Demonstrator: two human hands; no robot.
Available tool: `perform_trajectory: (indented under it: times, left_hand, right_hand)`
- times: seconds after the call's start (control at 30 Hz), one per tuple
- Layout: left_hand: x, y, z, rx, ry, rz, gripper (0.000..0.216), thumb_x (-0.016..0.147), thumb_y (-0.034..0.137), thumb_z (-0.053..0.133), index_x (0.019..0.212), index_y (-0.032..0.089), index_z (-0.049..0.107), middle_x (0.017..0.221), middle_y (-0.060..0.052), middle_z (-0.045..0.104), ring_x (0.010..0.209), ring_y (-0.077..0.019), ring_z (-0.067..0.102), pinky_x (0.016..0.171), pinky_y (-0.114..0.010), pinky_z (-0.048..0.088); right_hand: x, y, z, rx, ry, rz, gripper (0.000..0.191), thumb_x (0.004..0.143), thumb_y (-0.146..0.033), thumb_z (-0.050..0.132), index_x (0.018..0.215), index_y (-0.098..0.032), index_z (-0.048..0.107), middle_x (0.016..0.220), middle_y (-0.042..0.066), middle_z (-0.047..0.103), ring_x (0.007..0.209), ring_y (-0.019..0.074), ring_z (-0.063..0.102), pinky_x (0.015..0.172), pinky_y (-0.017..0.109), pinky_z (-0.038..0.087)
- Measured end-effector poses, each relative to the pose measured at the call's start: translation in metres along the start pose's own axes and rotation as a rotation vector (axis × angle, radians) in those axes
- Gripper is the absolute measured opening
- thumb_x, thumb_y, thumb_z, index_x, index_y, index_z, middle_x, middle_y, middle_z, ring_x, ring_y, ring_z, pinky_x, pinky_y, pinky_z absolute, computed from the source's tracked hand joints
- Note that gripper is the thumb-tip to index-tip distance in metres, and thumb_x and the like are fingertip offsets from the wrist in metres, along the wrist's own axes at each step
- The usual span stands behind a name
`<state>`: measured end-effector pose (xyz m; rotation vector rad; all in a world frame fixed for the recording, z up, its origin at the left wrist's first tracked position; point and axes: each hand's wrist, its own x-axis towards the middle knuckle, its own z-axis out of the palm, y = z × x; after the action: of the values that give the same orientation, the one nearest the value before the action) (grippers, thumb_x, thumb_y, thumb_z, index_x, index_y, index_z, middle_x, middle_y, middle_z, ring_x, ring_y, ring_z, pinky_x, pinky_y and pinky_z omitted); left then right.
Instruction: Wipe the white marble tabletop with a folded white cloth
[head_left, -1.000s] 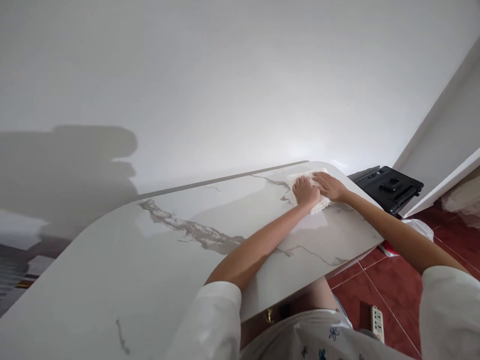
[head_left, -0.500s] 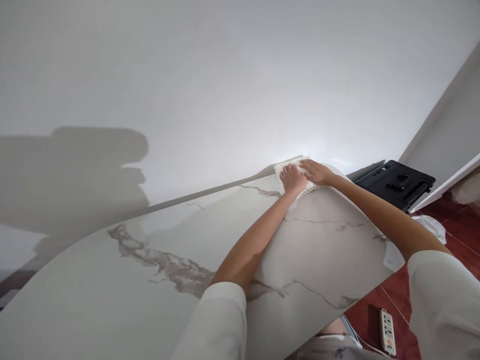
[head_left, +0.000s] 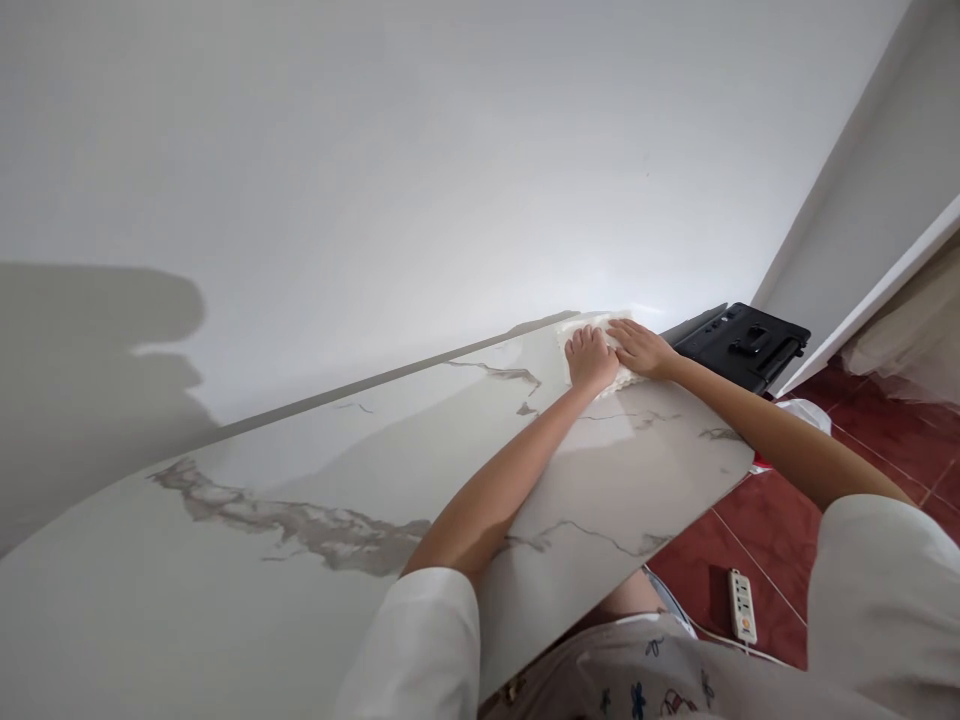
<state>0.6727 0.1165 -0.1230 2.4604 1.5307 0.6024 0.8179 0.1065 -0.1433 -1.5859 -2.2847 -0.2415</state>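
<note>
Hands together at the far right corner of the tabletop (head_left: 247,600), and that was where the cloth (head_left: 592,323) lay, spread flat on the stone right up against the back edge by the wall (head_left: 375,150). The left hand (head_left: 590,360) sat knuckles-up, fingers curled down and closed over a fold of the cloth. The right hand (head_left: 637,348) lay beside it, fingers stretched out flat and pressing, gripping nothing. Both arms reached at full length, white sleeves at the shoulders.

As for progress, the wiping looked to be working that one corner. No streaks, wet marks or crumbs showed anywhere, so which parts had been covered could not be told; the long stretch running left and toward the camera was, by my reckoning, the larger share of the surface.

The top was smooth, glossy, white with grey-brown marble veining, and rounded at its corners. The cloth was pale, soft and nubbly, roughly square. Beyond the corner sat a black hard case (head_left: 739,342) with moulded latches, and a white power strip (head_left: 742,605) lay on the red tiled floor (head_left: 750,540).
</note>
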Motion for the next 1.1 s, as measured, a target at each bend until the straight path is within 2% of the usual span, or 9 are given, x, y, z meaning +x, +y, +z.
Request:
perform_trajectory:
  times: [0.3,0.47,0.6,0.7,0.83,0.97,1.1]
  left_hand:
    - [-0.078,0.036,-0.012,-0.08,-0.036,-0.022,0.041,0.088,0.02,0.032,0.126,0.019,0.046,0.144,-0.006,0.038,0.136,-0.0218,0.027,0.112,-0.041,0.021]
    - [-0.133,0.063,-0.02,-0.173,-0.057,-0.046,0.046,0.085,0.019,0.035,0.13,0.02,0.044,0.146,-0.004,0.037,0.138,-0.0209,0.024,0.114,-0.04,0.017]
    - [-0.159,0.087,-0.022,-0.215,-0.119,-0.024,0.049,0.084,0.019,0.038,0.133,0.014,0.041,0.147,-0.008,0.034,0.139,-0.0236,0.021,0.115,-0.042,0.017]
    - [-0.157,0.1,-0.015,-0.242,-0.119,0.02,0.047,0.084,0.022,0.04,0.13,0.013,0.043,0.146,-0.01,0.035,0.138,-0.0256,0.022,0.115,-0.044,0.017]
    - [-0.13,0.109,-0.001,-0.264,-0.091,0.08,0.039,0.085,0.023,0.039,0.122,0.014,0.049,0.142,-0.011,0.039,0.136,-0.0261,0.025,0.113,-0.045,0.019]
    - [-0.091,0.106,0.011,-0.258,-0.073,0.113,0.035,0.087,0.021,0.036,0.118,0.016,0.051,0.138,-0.01,0.043,0.131,-0.0246,0.03,0.111,-0.043,0.022]
    - [-0.048,0.094,0.02,-0.242,-0.026,0.093,0.034,0.087,0.021,0.036,0.118,0.019,0.05,0.133,-0.009,0.047,0.128,-0.0229,0.032,0.109,-0.041,0.022]
  right_hand:
    - [-0.076,-0.03,-0.028,-0.01,0.043,-0.083,0.049,0.093,-0.033,0.028,0.13,-0.005,0.047,0.138,0.019,0.045,0.132,0.0289,0.034,0.109,0.051,0.029]
    - [-0.132,-0.053,-0.055,0.029,0.044,-0.093,0.049,0.095,-0.039,0.029,0.137,-0.016,0.041,0.14,0.013,0.044,0.133,0.0271,0.033,0.108,0.052,0.031]
    - [-0.168,-0.058,-0.072,0.002,0.019,-0.059,0.051,0.096,-0.04,0.028,0.137,-0.014,0.04,0.141,0.015,0.042,0.134,0.0265,0.033,0.109,0.049,0.032]
    - [-0.18,-0.048,-0.078,-0.052,0.004,-0.017,0.051,0.096,-0.039,0.026,0.137,-0.013,0.041,0.142,0.015,0.042,0.134,0.0266,0.032,0.108,0.049,0.031]
    - [-0.174,-0.025,-0.077,-0.113,-0.03,0.077,0.05,0.095,-0.038,0.025,0.136,-0.016,0.041,0.141,0.013,0.042,0.134,0.0268,0.032,0.108,0.049,0.032]
    - [-0.148,0.001,-0.069,-0.135,-0.077,0.138,0.05,0.093,-0.037,0.026,0.135,-0.015,0.042,0.142,0.013,0.042,0.133,0.0274,0.033,0.108,0.047,0.031]
    - [-0.108,0.027,-0.055,-0.124,-0.094,0.122,0.051,0.092,-0.036,0.026,0.135,-0.013,0.042,0.141,0.015,0.042,0.132,0.0274,0.035,0.107,0.046,0.032]
